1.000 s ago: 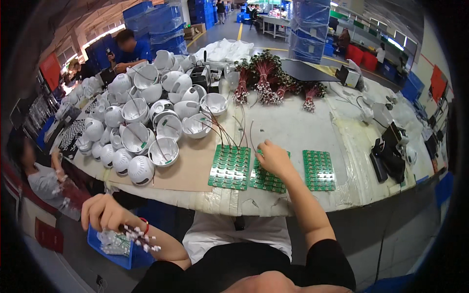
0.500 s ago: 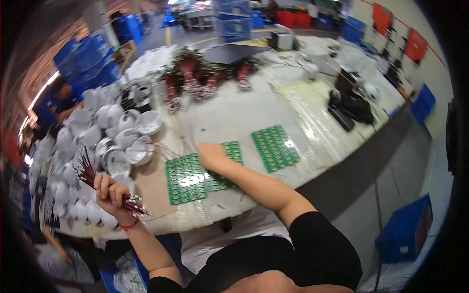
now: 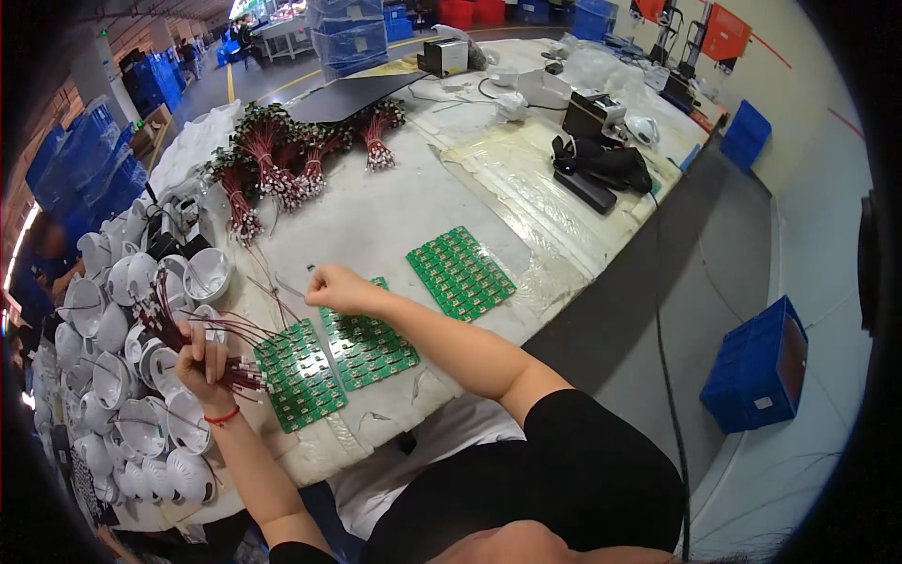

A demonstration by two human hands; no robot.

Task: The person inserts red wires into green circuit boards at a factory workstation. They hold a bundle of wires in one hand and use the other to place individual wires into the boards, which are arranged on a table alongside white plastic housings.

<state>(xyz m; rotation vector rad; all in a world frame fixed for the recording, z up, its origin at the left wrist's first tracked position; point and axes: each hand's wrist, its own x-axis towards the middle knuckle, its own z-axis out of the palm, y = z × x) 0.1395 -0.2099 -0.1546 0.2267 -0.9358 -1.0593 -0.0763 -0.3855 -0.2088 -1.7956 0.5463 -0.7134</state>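
My left hand is closed around a bundle of dark red wires with small white ends, held up beside the left green circuit board panel. Some wires stick out toward that panel. My right hand is pinched at the far edge of the middle circuit board panel. A thin pale piece shows by its fingertips; what it is I cannot make out. The right circuit board panel lies apart, beyond my right forearm. A few loose red wires lie between my hands.
White round plastic housings crowd the table's left side. Tied red wire bundles lie at the back, beside a dark flat sheet. A black bag-like item is at the right. A blue crate stands on the floor.
The whole view has turned, so the table appears shifted leftward. My left hand, still gripping the wires, is closer to the left panel. My right hand stays pinched near the panels' far edge.
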